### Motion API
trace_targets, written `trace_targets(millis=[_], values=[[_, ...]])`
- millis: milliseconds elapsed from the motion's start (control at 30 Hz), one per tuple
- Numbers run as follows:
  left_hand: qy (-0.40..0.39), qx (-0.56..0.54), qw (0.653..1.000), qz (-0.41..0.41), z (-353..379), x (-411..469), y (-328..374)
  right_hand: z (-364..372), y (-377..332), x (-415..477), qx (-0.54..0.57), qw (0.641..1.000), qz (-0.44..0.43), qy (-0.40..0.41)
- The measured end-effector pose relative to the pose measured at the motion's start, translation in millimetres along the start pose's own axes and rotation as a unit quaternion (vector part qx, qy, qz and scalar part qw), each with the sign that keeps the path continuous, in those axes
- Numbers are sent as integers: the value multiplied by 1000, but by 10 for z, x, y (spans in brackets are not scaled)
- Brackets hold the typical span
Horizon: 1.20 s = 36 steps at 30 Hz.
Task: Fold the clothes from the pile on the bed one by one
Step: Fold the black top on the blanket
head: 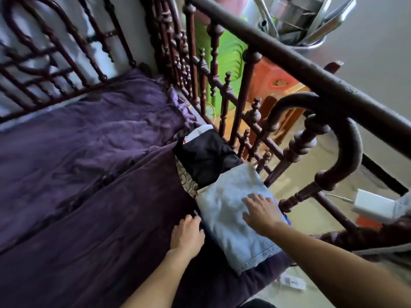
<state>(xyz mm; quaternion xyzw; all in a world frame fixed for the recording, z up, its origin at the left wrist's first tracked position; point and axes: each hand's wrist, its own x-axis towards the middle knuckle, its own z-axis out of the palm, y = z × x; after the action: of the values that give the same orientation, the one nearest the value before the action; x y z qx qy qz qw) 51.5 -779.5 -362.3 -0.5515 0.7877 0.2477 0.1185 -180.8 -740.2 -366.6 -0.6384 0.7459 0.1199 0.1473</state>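
Resting loosely open on the purple bed [89, 174], the left hand [188, 232] touches the left edge of the folded denim garment [224, 210], probably squaring it, while the right hand [262, 215] lies flat and spread on top, seemingly pressing the fold down. Counted: two hands, one denim piece and one folded black garment [206, 156] just beyond it, both lined up beside the bed rail [295, 143]; no unfolded pile shows.

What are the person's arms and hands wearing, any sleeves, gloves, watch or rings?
Nothing shows on them. The left hand and right hand have no gloves, and both forearms are bare down to the picture's lower edge, so no sleeve is visible. No watch or bracelet sits on either wrist, and no ring shows on the fingers in view.
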Motion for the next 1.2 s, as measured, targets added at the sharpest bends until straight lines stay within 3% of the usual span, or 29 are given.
trace_targets(millis=[300, 667, 900, 1200], values=[[130, -75, 972, -180, 81, -1952, -754, -379, -1370, -665, 35, 964, -257, 67], [254, -79, 875, -405, 83, -4605, -1831, -786, -3628, -1968, 9, 858, -500, 117], [280, -99, 818, -493, 279, -6136, -2678, -717, -5179, -2847, -1, 798, -589, 131], [261, -94, 828, -488, 524, -7503, -3940, -252, -6863, -3659, 19, 796, -599, 87]])
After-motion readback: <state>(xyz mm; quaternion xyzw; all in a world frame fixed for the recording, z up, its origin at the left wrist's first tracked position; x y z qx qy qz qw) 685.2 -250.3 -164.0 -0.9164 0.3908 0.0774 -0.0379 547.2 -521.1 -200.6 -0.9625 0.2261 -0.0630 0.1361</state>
